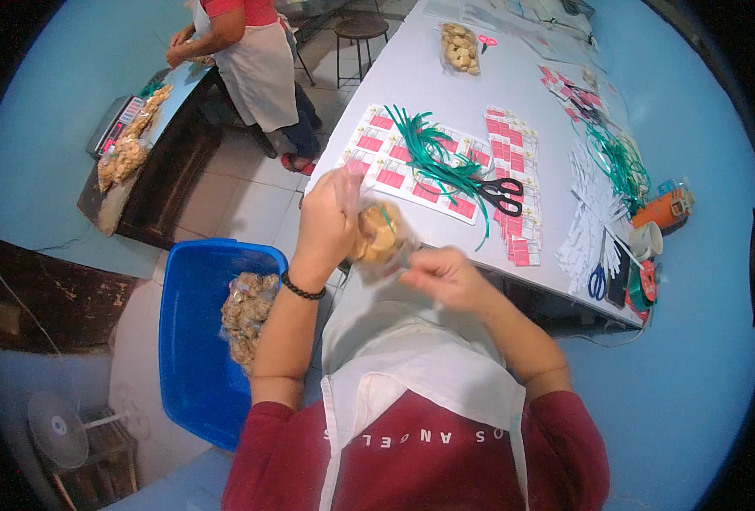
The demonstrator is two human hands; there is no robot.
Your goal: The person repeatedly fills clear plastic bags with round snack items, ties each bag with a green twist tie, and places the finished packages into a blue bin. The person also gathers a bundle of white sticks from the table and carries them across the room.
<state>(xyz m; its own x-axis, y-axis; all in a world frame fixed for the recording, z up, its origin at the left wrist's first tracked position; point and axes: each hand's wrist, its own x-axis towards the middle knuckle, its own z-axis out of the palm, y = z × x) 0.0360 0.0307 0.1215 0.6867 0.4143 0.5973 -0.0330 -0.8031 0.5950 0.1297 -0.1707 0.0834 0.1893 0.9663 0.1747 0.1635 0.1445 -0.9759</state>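
Observation:
My left hand [327, 223] grips the gathered top of a clear plastic bag of round, pale brown biscuits [377, 233], held up in front of my apron, off the table's near edge. A short piece of green ribbon [387, 217] shows against the bag. My right hand [444, 278], blurred, is at the bag's lower right with thumb and fingers pinched together; a greenish strip shows at the fingertips. Beyond my hands, a bundle of cut green ribbons [438, 153] and black-handled scissors [504, 195] lie on sheets of pink and white labels [371, 142].
To my left, a blue plastic tub [192, 332] holds filled bags [248, 313]. The white table [409, 76] carries another biscuit bag [460, 50], white strips [585, 217] and a mug [646, 240]. A co-worker [249, 70] stands by a side table with a digital scale [117, 124].

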